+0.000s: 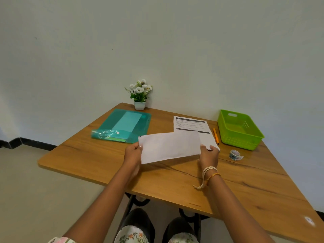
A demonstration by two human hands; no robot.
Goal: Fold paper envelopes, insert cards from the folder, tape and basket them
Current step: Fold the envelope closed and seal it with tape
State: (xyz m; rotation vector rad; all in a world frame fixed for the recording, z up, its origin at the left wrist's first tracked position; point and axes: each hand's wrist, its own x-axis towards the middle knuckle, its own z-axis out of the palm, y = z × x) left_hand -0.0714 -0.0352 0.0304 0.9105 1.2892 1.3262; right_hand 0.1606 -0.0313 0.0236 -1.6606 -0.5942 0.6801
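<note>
A folded white paper [170, 147] is held up above the wooden table [98, 160], tilted toward me. My left hand [133, 154] pinches its left edge and my right hand [208, 156] pinches its right edge. A teal translucent folder [122, 126] with a pale card inside lies at the back left. A green plastic basket [239, 129] stands at the back right. A roll of patterned tape [235, 154] lies just in front of the basket.
Printed sheets [192, 125] lie behind the held paper, with an orange pen [216, 135] beside them. A small pot of white flowers [139, 95] stands against the wall. My knees show under the table's near edge.
</note>
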